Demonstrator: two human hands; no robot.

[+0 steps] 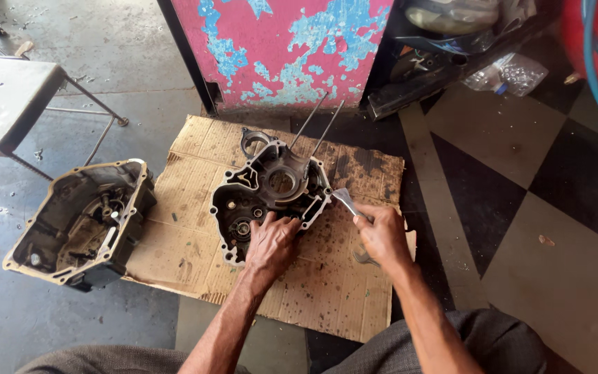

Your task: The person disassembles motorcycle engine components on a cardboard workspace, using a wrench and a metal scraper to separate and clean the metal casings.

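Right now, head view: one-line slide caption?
Left hand steadies an engine crankcase half on oil-stained cardboard; right hand holds a flat metal tool.

Greasy dull metal crankcase (269, 197) on oil-spotted corrugated cardboard (327, 291)

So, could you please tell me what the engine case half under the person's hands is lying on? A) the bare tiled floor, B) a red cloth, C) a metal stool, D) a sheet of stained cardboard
D: the engine case half lies on a sheet of oil-stained cardboard, with the left hand resting on it.
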